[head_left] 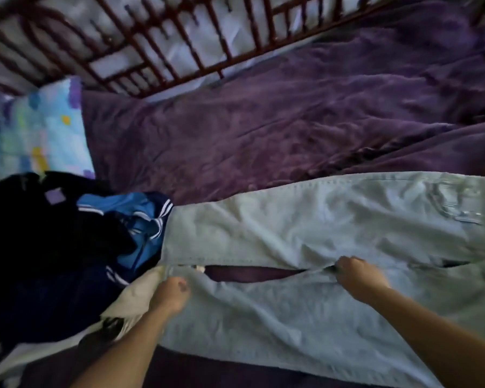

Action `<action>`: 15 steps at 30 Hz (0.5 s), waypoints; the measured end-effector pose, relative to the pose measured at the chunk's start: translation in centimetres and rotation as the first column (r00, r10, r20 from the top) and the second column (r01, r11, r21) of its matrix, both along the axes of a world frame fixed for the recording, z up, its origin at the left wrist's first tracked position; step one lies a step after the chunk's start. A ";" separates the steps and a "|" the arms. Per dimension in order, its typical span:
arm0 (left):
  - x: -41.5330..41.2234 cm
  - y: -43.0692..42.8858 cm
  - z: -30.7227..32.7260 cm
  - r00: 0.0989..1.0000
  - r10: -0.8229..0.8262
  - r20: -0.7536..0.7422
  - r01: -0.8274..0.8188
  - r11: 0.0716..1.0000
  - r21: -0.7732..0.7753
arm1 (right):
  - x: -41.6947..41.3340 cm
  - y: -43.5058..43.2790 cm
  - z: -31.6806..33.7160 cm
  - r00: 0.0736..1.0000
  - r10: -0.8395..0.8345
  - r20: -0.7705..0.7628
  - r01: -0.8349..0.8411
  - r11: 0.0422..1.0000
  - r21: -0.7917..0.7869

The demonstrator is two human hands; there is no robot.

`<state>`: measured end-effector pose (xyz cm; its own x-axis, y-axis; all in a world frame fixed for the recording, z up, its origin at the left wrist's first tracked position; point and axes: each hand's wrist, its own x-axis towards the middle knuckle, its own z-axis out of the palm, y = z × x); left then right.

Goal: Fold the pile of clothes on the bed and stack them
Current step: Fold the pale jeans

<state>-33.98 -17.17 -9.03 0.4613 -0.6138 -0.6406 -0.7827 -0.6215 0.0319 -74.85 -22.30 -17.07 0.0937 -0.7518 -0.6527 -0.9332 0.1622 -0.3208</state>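
1. Folding the first garment looks to be the step in hand: pale blue jeans (pixel 305 228) lie spread flat with the legs apart, and nothing stacked is in view.
2. Your left hand (pixel 170 294) has its fingers curled round the inner edge of the near leg, close to the hem. Your right hand (pixel 359 275) is curled likewise, pinching the inner seam further up the same leg. Blur hides the exact finger placement.
3. Jeans relative to hands: the near leg is under both hands and forearms, the far leg just beyond both, the waistband outward past your right hand. A strip of purple bedspread (pixel 252 273) shows between the legs, between your two hands.
4. Next move, as judged: lift the near leg with both grips together and lay it over the far leg, seams matched.
5. The unfolded pile of clothes (pixel 39 247), with a blue striped track jacket (pixel 140 219) on it, sits beyond and outward of your left hand, touching the far leg's hem. Keep that hem free of it.
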 end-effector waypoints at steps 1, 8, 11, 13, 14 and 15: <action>1.7 1.1 -0.7 0.999 0.046 -0.004 -0.046 0.999 0.005 | 1.7 -0.2 -0.3 0.999 0.043 -0.002 -0.043 0.999 0.004; 11.7 1.6 -9.0 0.893 0.439 -0.100 -0.450 0.876 -0.176 | 12.2 0.0 -6.2 0.958 0.278 -0.074 -0.281 0.959 -0.029; 14.6 -2.0 -13.3 0.808 0.545 -0.225 -0.589 0.741 -0.322 | 16.0 0.4 -9.8 0.950 0.301 -0.086 -0.307 0.949 -0.077; 15.3 -4.4 -16.2 0.806 0.511 -0.298 -0.591 0.716 -0.371 | 18.2 0.8 -12.1 0.963 0.248 -0.108 -0.254 0.966 -0.044; 15.4 -5.4 -17.4 0.825 0.469 -0.315 -0.563 0.727 -0.393 | 19.1 1.1 -13.1 0.966 0.217 -0.138 -0.221 0.975 -0.018; 15.7 -6.0 -18.3 0.852 0.419 -0.315 -0.521 0.738 -0.428 | 19.8 1.4 -14.0 0.966 0.190 -0.177 -0.193 0.981 0.000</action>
